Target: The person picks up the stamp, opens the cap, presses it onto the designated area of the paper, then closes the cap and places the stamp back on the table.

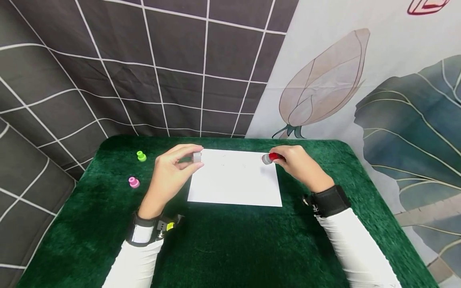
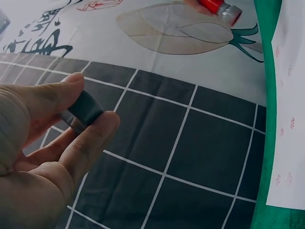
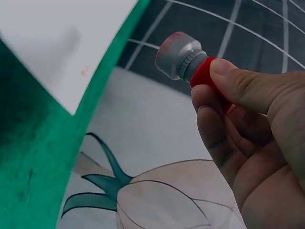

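Observation:
My left hand [image 1: 169,170] pinches a short grey cap [image 1: 197,157] between thumb and fingers, beside the left edge of a white sheet of paper [image 1: 234,184]. In the left wrist view the cap [image 2: 86,109] looks like a hollow cylinder. The right hand [image 1: 299,166] grips a stamp by its red handle [image 3: 206,74], over the sheet's far right corner. Its grey head [image 3: 172,53] is tilted, and the end face carries red ink. Small red flower-like prints [image 2: 292,123] lie scattered on the paper.
A green stamp-like piece [image 1: 141,156] and a pink one [image 1: 134,182] stand to the left on the green velvety tabletop [image 1: 230,244]. Behind the table hang a dark grid-patterned cloth [image 1: 180,48] and a white cloth with a painted bud [image 1: 320,88].

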